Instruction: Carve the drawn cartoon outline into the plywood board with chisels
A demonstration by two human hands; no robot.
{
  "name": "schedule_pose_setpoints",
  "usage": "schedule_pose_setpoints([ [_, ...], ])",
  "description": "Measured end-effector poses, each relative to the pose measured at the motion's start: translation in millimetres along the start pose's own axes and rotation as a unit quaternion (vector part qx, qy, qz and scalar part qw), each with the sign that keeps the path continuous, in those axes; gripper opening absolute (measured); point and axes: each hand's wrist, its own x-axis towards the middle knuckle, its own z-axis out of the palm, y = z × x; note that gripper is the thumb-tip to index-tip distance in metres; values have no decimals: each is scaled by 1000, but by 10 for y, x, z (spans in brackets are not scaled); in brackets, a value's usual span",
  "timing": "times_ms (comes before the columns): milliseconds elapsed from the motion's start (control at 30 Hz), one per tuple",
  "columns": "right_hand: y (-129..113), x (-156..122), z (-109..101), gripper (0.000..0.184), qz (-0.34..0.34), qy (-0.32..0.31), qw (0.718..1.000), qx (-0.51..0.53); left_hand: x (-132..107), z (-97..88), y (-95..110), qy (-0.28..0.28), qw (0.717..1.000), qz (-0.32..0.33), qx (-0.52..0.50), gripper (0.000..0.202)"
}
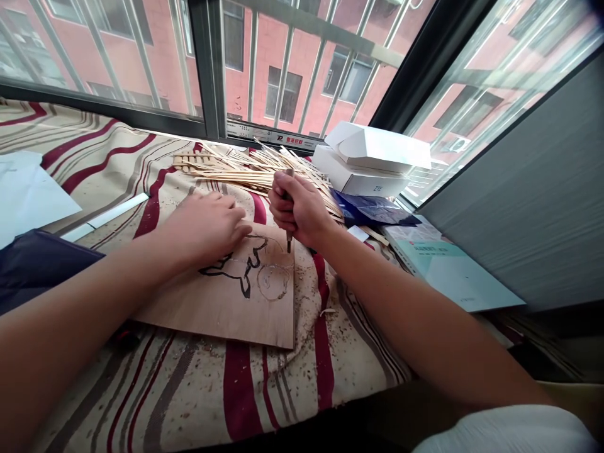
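"How do the hands sit on your feed?"

"I have the left hand (pixel 207 221) palm down at the wooden board's (pixel 221 318) far side, fingers loosely extended. The right hand (pixel 302 211) is fisted round a slim upright tool (pixel 289 243), tip down just inside the board's right edge."

"Room to move?"

"Striped cloth (pixel 243 393) lies bare nearer me; thin sticks (pixel 236 173) crowd beyond."

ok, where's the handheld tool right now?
Head view, near centre: the handheld tool is in the right hand, tip by the right edge of the wooden board.
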Motion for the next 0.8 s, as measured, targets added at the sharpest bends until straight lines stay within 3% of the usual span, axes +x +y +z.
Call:
schedule_pose_setpoints([
  [133,10,30,94,44,24,58,998,-5,25,8,141,28,994,52,-96,51],
  [233,19,75,127,44,48,92,995,-7,34,41,144,29,991,69,-114,49],
  [400,65,140,199,44,89,128,986,-50,60,122,128,25,986,78,-143,49],
  [533,125,179,248,41,85,175,978,-74,88,161,160,20,989,59,-136,53],
  [600,146,195,226,40,92,145,982,-72,95,170,169,6,990,52,-134,52],
  [733,159,201,137,47,138,3,990,-34,98,191,167,-22,986,48,-157,54],
  [800,162,187,134,46,122,16,992,-29,97,201,166,-31,987,36,-157,53],
])
